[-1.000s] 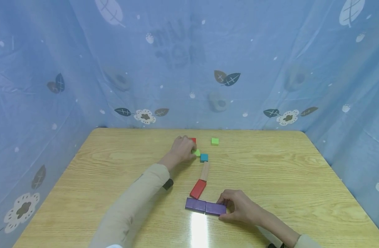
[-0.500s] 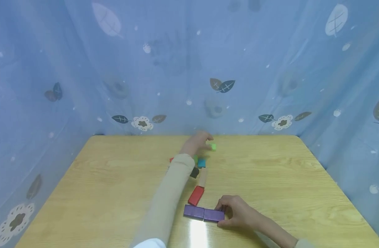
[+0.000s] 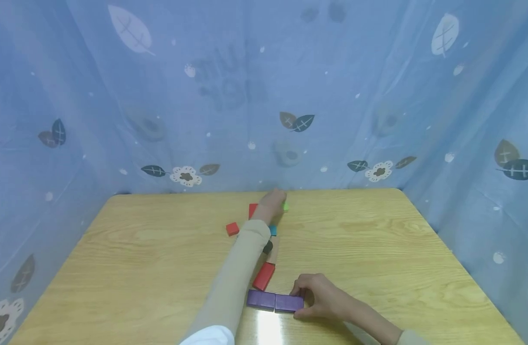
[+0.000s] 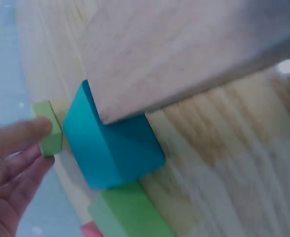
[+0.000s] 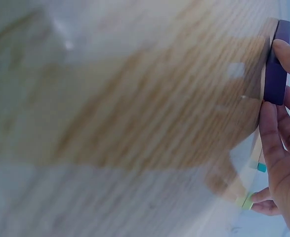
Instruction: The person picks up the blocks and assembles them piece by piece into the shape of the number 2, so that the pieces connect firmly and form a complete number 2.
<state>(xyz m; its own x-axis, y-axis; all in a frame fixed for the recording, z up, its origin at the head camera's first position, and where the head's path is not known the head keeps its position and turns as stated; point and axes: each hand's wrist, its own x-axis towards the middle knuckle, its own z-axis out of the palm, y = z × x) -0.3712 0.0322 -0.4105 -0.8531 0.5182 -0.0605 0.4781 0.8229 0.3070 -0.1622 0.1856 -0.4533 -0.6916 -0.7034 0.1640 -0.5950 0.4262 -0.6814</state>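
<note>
The left hand [image 3: 271,205] pinches a small lime-green, wooden-looking block [image 4: 52,143] near the far edge of the bench [image 3: 376,254]; the right hand [image 3: 321,297] grips a purple oblong block [image 3: 287,303] nearer, best lightly, without nudging its purple twin [image 3: 261,300].

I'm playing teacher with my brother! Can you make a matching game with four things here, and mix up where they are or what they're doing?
1. left hand
2. right hand
3. blue block
4. small red block

A. holding a purple block
B. pinching a green block
C. left of the left sleeve
D. between the wooden strip and another green block

Right pairs: 1-B, 2-A, 3-D, 4-C
</note>
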